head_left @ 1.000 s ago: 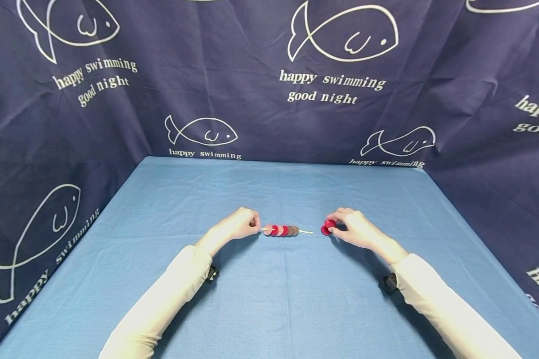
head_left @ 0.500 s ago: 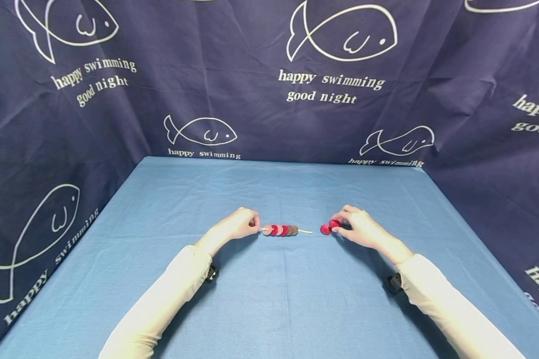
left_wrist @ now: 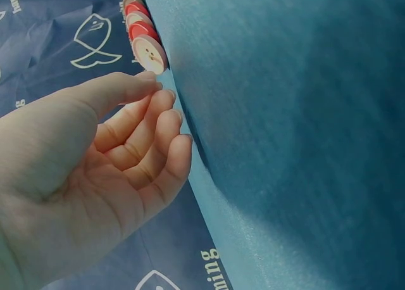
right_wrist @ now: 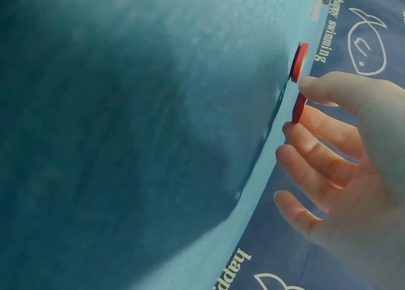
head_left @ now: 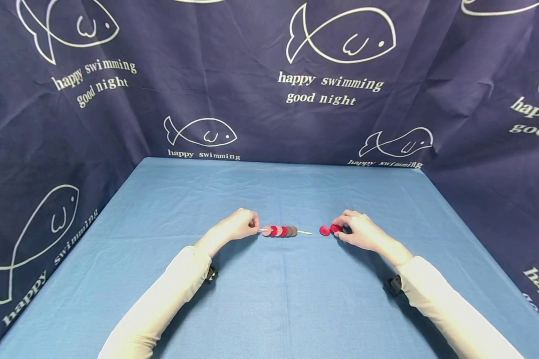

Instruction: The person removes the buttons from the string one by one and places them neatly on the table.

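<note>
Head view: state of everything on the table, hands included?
Cloth, spread out, lightly creased.
String, right end bare.
Button row, strung, overlapping.
Loose red button, flat on the cloth, unstrung.
Held red button, pinched; lifted or resting, unclear.
Left hand, pinching the string's left end.
Right hand, gripping the held red button.

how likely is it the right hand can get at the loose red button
Probably yes: nothing covers the loose red button and the right hand is close beside it, though it holds a second red button.
</note>
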`<control>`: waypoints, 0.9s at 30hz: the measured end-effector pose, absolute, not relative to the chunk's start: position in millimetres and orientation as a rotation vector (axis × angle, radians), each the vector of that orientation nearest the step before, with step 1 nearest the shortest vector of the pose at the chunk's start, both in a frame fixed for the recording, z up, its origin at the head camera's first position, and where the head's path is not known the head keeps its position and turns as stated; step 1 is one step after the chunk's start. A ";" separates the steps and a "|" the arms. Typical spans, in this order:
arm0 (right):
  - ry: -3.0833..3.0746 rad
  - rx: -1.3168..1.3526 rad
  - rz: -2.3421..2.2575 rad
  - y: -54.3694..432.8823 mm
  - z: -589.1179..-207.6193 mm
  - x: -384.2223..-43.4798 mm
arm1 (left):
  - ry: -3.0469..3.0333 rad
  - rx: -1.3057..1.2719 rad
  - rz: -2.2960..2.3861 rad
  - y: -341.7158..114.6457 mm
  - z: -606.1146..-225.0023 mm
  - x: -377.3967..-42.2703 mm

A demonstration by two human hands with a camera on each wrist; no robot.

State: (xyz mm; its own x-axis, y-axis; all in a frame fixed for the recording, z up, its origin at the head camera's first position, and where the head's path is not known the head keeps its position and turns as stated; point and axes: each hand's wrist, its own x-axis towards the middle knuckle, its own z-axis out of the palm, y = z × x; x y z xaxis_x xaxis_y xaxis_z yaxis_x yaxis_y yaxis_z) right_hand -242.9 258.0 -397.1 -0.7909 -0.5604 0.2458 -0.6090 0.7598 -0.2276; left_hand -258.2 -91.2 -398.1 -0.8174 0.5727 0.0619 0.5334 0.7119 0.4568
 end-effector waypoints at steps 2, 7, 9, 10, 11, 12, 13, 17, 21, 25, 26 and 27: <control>-2.804 0.930 0.447 258.1 -397.7 -242.7 | 2.822 0.906 0.721 -91.2 -398.9 -258.3; -2.823 0.914 0.446 258.4 -398.3 -242.3 | 2.820 0.904 0.727 -91.1 -398.8 -257.9; -2.836 0.905 0.440 258.5 -398.3 -241.9 | 2.821 0.901 0.725 -91.1 -398.3 -257.4; -2.843 0.900 0.437 258.5 -398.2 -241.6 | 2.820 0.901 0.728 -91.2 -398.2 -257.3; -2.851 0.895 0.434 258.4 -398.0 -241.3 | 2.816 0.899 0.734 -91.3 -398.1 -257.3; -2.860 0.889 0.431 258.3 -397.6 -240.8 | 2.810 0.902 0.745 -91.5 -398.1 -257.5; -2.868 0.885 0.429 258.1 -397.0 -240.2 | 2.802 0.906 0.756 -91.7 -398.3 -257.9; -2.893 0.875 0.429 257.5 -395.7 -239.1 | 2.776 0.962 0.800 -94.8 -402.7 -263.0; -2.900 0.878 0.428 257.3 -395.9 -239.6 | 2.781 0.972 0.797 -94.8 -403.0 -263.1; -2.908 0.877 0.428 256.8 -395.7 -239.1 | 2.803 0.921 0.750 -91.6 -398.4 -258.1; -2.909 0.877 0.430 256.6 -395.4 -238.8 | 2.808 0.915 0.733 -91.2 -398.0 -257.6; -2.910 0.877 0.430 256.5 -395.2 -238.6 | 2.812 0.910 0.722 -91.0 -397.6 -257.2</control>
